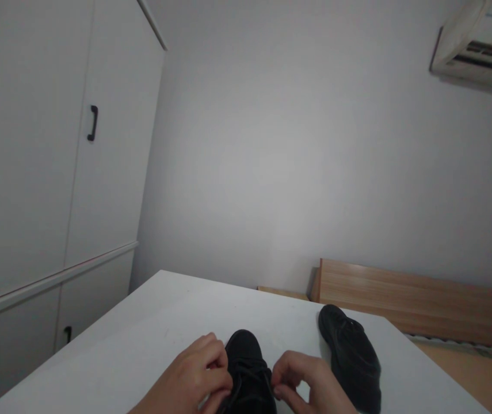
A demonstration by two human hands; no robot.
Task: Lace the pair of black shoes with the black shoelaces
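A black lace-up shoe [246,345] lies on the white table in front of me, toe pointing away; its heel end runs out of the bottom of the picture. Dark shoelaces [250,371] cross its upper. At the shoe's left side, my left hand [198,374] is closed, fingertips pinched by the lacing on a lace end. My right hand [304,379] pinches thumb and forefinger together at the right side, on the other end of the lace. Black lace on black shoe makes the ends hard to see. The second black shoe [353,362] rests to the right of my right hand.
The white table [163,305] reaches toward a grey wall [271,144]. Behind its right side stands a wooden headboard [401,299]. White cabinets [116,172] with dark handles line the left, and an air conditioner [483,52] hangs at upper right.
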